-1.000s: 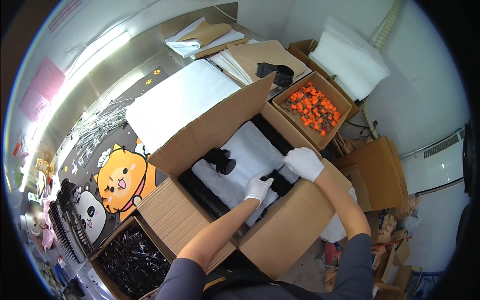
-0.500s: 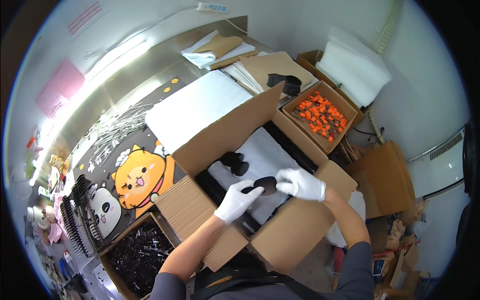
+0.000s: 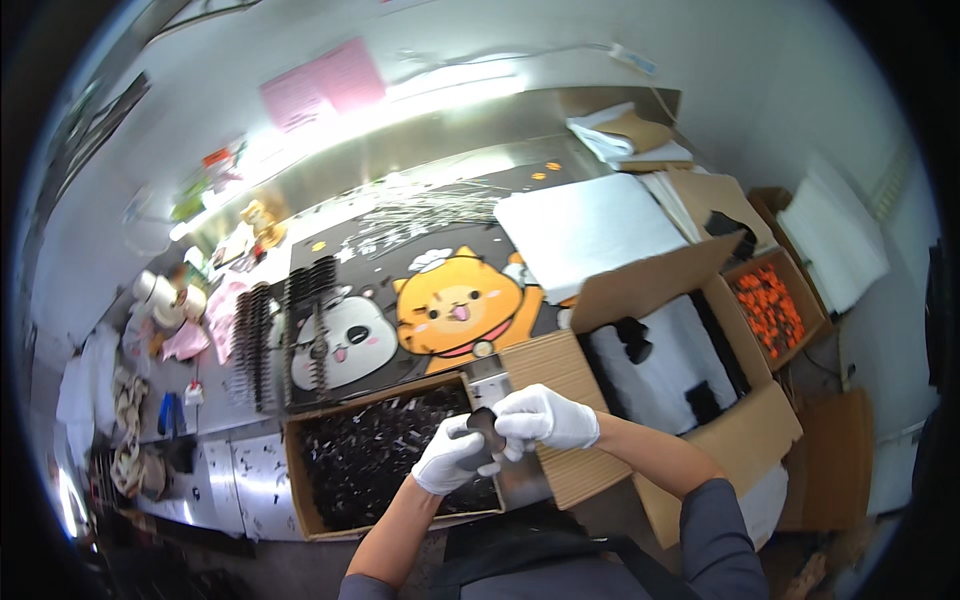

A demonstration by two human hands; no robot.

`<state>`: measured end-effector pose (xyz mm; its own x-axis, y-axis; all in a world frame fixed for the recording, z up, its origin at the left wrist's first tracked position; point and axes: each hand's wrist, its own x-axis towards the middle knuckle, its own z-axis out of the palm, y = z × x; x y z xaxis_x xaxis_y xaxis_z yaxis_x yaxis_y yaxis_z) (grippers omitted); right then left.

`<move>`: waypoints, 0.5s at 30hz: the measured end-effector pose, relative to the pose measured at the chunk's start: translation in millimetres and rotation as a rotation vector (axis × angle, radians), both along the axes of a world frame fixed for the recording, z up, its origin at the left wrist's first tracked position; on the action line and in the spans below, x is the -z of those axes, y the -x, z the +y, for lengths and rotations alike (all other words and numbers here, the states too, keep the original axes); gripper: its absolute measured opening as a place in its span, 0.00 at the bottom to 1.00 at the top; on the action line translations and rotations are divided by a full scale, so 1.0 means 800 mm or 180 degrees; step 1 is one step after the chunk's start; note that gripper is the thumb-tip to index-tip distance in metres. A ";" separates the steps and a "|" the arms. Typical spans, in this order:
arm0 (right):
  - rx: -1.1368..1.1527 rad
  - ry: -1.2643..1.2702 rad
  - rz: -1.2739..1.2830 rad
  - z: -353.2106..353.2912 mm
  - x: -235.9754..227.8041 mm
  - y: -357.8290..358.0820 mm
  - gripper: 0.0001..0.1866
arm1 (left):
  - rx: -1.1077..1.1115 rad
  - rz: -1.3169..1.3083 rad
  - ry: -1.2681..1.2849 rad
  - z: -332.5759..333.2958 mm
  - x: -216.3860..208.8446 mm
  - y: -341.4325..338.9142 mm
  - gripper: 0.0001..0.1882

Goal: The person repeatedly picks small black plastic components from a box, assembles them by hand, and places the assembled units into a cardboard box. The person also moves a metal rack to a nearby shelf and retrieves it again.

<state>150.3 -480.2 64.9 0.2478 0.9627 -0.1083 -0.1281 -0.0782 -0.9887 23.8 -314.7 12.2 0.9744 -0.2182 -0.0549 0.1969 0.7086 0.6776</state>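
Two white-gloved hands meet over the right edge of a cardboard box of small black parts [image 3: 380, 470]. The left hand [image 3: 450, 457] cups a dark, flat piece [image 3: 487, 432] that the right hand [image 3: 545, 417] pinches from the top; gloves hide most of it, so its long axis cannot be told. At 2 o'clock stands a large open carton [image 3: 690, 400] lined with white foam, and open tabletop lies at 12 o'clock.
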 end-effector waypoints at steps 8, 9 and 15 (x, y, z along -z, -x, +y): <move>0.0949 -0.0548 -0.4107 0.143 0.074 0.038 0.14 | -0.3919 -0.0057 -0.4360 0.073 0.040 0.048 0.07; 0.1211 -0.0620 -0.4174 0.158 0.087 0.050 0.13 | -0.4103 -0.0136 -0.4658 0.075 0.044 0.051 0.07; -0.0326 0.0888 -0.4046 0.160 0.128 0.088 0.11 | -0.4088 0.0884 -0.3543 0.122 0.105 0.076 0.07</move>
<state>80.2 -352.5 -37.6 0.2512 0.9665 -0.0519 0.8972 -0.2526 -0.3622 -37.3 -217.0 -71.7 0.4171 0.8891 0.1886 0.1114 -0.2560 0.9602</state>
